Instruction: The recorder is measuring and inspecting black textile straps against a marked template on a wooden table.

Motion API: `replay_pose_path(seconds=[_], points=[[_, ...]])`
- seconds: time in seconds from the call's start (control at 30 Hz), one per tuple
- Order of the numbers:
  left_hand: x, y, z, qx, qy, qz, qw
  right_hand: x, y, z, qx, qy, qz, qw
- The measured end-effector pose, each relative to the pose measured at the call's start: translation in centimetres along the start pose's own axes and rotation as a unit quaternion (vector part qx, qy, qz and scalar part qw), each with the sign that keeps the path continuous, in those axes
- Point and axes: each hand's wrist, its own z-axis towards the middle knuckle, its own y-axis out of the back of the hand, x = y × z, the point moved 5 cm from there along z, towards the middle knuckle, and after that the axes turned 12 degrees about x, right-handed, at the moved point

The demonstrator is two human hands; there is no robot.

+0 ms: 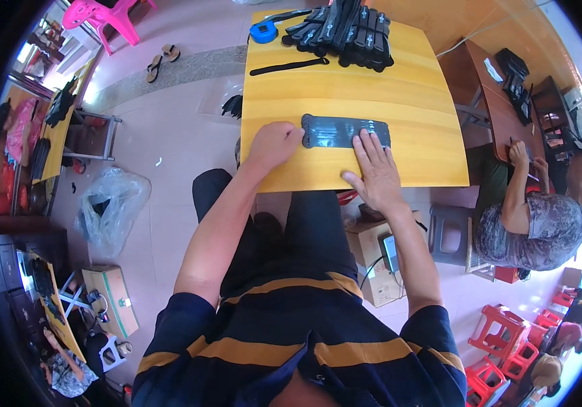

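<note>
A flat, shiny plastic-covered packet (335,133) of dark straps lies near the front of the yellow wooden table (345,88). My right hand (379,175) rests palm down on its right part, fingers stretched out and thumb apart. At its left end, my left hand (277,145) is closed, the curled fingers against the edge; what they may hold is hidden. Farther back, a single black strap (289,66) lies by itself. A heap of bundled black straps (345,34) with pale print fills the table's far side, and a blue tape measure (264,31) sits left of it.
A clear plastic bag (113,211) lies on the floor to the left. Below the table at right stands a cardboard box (379,271). A co-worker (535,224) sits at a brown table (501,102) on the right. Red stools (501,332) stand at lower right.
</note>
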Motion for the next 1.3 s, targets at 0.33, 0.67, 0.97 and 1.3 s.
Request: replay_pose_path(seconds=[0.33,0.67,0.97,1.3], points=[[0.1,0.2,-0.6,0.031,0.053,-0.156,0.986,-4.9,0.1,-1.8,0.002,-0.147,-0.016,0.989],[2.0,-0.1,-0.4,0.025,0.039,-0.306,0.951,8.7,-0.4,4.6,-0.011,0.104,0.043,0.994],[-2.2,5.8,4.0,-0.089,-0.088,0.008,0.992,9.2,-0.8,5.1,0.019,0.085,0.032,0.996],[0.9,6.2,11.5,-0.055,-0.018,0.351,0.934,7.4,-1.0,4.7,0.036,0.046,0.055,0.997]])
